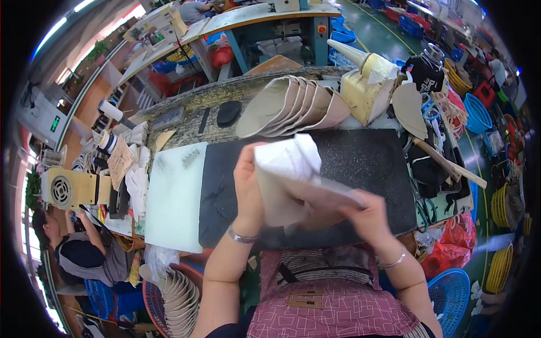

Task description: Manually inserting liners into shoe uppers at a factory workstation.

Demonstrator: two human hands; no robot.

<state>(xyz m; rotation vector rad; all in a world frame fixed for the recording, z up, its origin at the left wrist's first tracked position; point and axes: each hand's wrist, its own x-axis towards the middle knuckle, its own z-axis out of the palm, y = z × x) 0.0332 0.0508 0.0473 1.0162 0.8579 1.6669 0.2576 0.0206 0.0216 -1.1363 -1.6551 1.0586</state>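
Note:
Over the black work mat [360, 152] I hold up a bent, beige shoe upper [276, 203] with a white part [287, 158] at its top. My left hand [248, 183] grips its left side, fingers partly hidden behind it. My right hand [365, 217], blurred by motion, pinches the right end of the piece. Just beyond the mat lies a row of nested beige uppers [293, 107] of similar curved shape. A white board [177, 191] lies left of the mat, near my left forearm.
A hammer [451, 163] and scissors [431, 110] lie at the right, near a yellowed block with a cone [366, 93]. Below left, a basket [152, 298] holds stacked uppers; a blue basket [451, 296] stands lower right. Another person [90, 253] sits at the left.

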